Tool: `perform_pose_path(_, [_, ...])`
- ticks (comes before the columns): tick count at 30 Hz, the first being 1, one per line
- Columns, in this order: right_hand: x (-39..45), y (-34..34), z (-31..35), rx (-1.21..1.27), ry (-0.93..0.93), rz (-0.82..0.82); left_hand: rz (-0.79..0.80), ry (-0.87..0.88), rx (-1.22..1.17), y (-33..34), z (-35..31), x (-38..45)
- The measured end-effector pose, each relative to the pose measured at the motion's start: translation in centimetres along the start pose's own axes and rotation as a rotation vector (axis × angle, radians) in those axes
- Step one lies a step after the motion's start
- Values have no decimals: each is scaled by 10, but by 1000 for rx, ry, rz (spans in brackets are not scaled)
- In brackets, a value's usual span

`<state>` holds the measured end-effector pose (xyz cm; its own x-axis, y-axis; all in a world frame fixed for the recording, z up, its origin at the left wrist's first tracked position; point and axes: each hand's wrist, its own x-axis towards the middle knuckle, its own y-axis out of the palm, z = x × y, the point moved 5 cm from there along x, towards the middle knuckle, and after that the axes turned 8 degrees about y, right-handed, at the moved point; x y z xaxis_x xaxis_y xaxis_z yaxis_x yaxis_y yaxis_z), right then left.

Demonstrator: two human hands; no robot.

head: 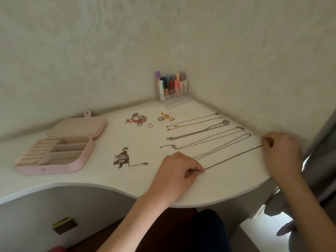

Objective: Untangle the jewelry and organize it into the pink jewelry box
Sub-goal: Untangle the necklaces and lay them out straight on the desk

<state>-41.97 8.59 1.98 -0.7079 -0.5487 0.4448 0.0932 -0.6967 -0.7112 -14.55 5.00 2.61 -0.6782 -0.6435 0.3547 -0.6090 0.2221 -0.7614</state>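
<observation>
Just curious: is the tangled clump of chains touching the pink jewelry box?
Apart. The head view shows bare white tabletop between the tangled clump and the pink jewelry box.

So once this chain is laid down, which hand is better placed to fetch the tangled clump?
Left, probably. The left hand pinches the chain at its near end, close to the clump. The right hand holds the far end by the wall, across the laid-out necklaces.

Likely a home bedroom, vanity table (101, 177), lipstick organizer (174, 96), patterned wallpaper (91, 51)
</observation>
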Motion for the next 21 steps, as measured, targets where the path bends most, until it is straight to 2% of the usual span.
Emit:
perform_pose_path(2, [0, -1, 1, 27, 0, 4, -101, -55, -60, -10, 5, -3])
perform_pose_path(4, [-2, -4, 4, 94, 0, 16, -273, -146, -82, -35, 17, -7])
perform_pose_path(7, [-11, -9, 24, 212, -23, 53, -443, -246, 74, -76, 42, -18])
perform_pose_path(10, [-30, -6, 78, 344, -130, 141, -416, -414, 211, -100, 75, -34])
perform_pose_path(13, [-59, 11, 148, 437, -296, 351, -333, -547, 267, -109, 96, -51])
perform_pose_path(17, [-101, 52, 238, 384, -560, 654, -319, -540, 253, -110, 110, -61])
perform_pose_path(21, [-124, 96, 285, 275, -615, 857, -377, -478, 161, -117, 114, -65])
